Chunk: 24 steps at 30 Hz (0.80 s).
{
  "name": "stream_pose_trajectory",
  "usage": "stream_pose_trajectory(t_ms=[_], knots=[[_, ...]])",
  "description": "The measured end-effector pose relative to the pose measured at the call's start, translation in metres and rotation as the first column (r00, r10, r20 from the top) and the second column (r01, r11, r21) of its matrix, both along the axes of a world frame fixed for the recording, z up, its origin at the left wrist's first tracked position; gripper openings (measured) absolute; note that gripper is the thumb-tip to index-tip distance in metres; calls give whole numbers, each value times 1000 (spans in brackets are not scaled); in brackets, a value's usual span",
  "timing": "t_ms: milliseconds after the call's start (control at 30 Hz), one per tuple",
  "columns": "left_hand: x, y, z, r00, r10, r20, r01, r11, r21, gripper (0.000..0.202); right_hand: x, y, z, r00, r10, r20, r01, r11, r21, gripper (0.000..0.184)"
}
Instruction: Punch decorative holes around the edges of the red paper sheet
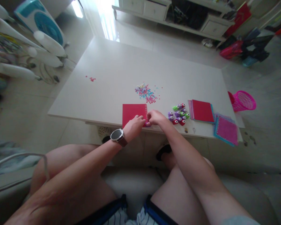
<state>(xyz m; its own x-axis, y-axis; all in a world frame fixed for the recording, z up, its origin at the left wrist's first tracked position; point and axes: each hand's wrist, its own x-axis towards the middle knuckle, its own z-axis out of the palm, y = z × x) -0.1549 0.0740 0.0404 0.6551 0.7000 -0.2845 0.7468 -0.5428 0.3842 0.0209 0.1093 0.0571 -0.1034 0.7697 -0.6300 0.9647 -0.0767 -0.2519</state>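
A red sheet or cover (130, 110) lies at the table's near edge, with a row of small holes down its right side. My left hand (135, 125), watch on the wrist, rests on its lower right part with bent fingers, holding it. Just beyond the holed edge, my right hand (155, 117) is pinched, thumb and finger together; what sits between them is too small to make out. Below the fingertips of both hands shows a small purple piece (147, 124), partly hidden.
Small coloured bits (146, 93) are heaped behind the sheet; a few red bits (91, 79) lie farther left. To the right are several small eyed figures (179, 114), a red stack (203, 111) and pink-and-blue perforated sheets (226, 130). A pink basket (244, 100) stands beyond the table.
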Motion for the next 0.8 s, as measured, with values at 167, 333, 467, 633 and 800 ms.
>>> stream_pose_trajectory(t_ms=[167, 333, 467, 633, 800], knots=[[0, 2, 4, 1000, -18, 5, 18, 999, -26, 32, 4, 1, 1, 999, -9, -46, 8, 1000, -20, 18], [0, -3, 9, 999, -34, -14, 34, 999, -14, 34, 19, -2, 10, 993, -9, -119, 14, 999, 40, 15], [-2, -4, 5, 999, -50, 3, 50, 999, 6, 30, 32, -5, 17, 994, -63, -87, 72, 992, 108, 22], [-1, -2, 3, 997, -76, -7, 76, 997, 0, 28, 31, -9, 12, 999, 39, 8, -40, 990, 137, 37], [-5, -5, 10, 998, -62, 20, 63, 998, -14, 31, 31, -8, 12, 994, 57, 97, -74, 981, 177, 32]])
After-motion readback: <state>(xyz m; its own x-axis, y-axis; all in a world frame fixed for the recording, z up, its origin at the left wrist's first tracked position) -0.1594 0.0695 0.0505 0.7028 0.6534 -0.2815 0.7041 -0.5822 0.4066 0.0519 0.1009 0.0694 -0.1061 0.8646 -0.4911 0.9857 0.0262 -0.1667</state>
